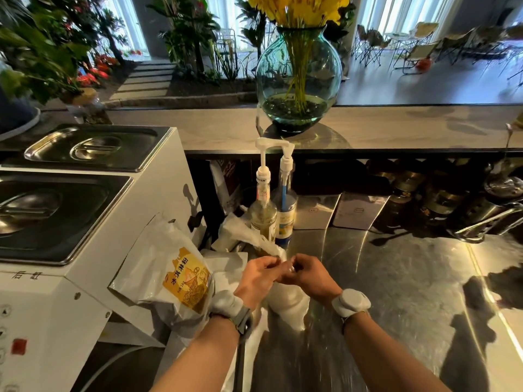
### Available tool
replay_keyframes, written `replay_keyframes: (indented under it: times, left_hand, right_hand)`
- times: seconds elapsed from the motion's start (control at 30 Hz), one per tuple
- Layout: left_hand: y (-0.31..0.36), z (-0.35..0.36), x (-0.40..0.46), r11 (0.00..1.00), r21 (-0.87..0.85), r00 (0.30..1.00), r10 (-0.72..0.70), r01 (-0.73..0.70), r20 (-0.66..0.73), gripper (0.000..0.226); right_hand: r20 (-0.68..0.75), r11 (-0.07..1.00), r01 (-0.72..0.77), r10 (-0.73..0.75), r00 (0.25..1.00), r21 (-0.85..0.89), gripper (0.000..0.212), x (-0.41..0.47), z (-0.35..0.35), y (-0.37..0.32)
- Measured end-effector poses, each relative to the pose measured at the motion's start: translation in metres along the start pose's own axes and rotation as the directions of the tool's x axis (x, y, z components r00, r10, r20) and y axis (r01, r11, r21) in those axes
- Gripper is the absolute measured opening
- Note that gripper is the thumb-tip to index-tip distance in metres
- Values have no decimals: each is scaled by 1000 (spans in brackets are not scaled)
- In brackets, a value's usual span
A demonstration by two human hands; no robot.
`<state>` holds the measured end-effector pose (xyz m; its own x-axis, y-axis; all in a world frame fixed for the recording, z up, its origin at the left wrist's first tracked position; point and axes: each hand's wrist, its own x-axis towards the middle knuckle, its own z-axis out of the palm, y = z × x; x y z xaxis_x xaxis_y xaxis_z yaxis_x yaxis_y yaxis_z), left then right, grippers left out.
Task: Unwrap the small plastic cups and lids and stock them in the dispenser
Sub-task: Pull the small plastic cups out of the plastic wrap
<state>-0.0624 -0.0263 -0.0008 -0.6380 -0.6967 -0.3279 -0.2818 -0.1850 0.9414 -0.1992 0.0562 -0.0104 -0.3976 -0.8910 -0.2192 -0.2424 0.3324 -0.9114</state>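
Note:
A white, plastic-wrapped stack of small cups (291, 306) stands on the steel counter (396, 292) directly below my hands. My left hand (259, 274) and my right hand (307, 274) meet above it, and both pinch the twisted top of the clear wrapper (254, 236), which trails up and away to the left. The fingers hide the wrapper's end. Lids and a dispenser cannot be made out in this view.
A white machine (93, 250) with two steel lidded pans fills the left side. A white and yellow powder bag (175, 275) leans against it. Two pump syrup bottles (273, 210) stand behind my hands. A glass vase (298, 80) sits on the raised ledge; tins line the shelf beneath.

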Motion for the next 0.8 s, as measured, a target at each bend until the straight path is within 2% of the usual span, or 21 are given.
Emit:
replay_keyframes:
  times: [0.13, 0.27, 0.33, 0.47, 0.57, 0.67, 0.8]
  left_hand:
    - [0, -3, 3, 999, 20, 998, 47, -46, -44, 16]
    - [-2, -12, 3, 995, 98, 997, 36, -30, -61, 17]
    - [-6, -16, 3, 997, 78, 993, 35, -27, -110, 16]
    - [-9, -18, -3, 998, 47, 995, 36, -32, -90, 13]
    - [-10, -16, -4, 996, 86, 999, 34, -31, -28, 10]
    - [-9, -13, -3, 998, 66, 999, 21, -24, 39, 15]
    - [-5, -13, -2, 998, 40, 999, 39, -38, -21, 22]
  right_hand:
    - [9, 990, -7, 6, 1000, 141, 21, -3, -8, 2]
    - [-85, 970, 24, -3, 996, 244, 11, -4, -10, 4]
    - [-126, 957, 16, 22, 992, 289, 12, -3, -9, 7]
    - [-152, 951, -33, 83, 985, 306, 16, -2, -9, 16]
    - [-95, 944, -62, 98, 991, 325, 8, -1, -9, 9]
    - [-54, 950, -58, 79, 995, 306, 19, 2, -6, -1]
    - [-114, 959, 11, 23, 993, 283, 13, 6, -5, -6]
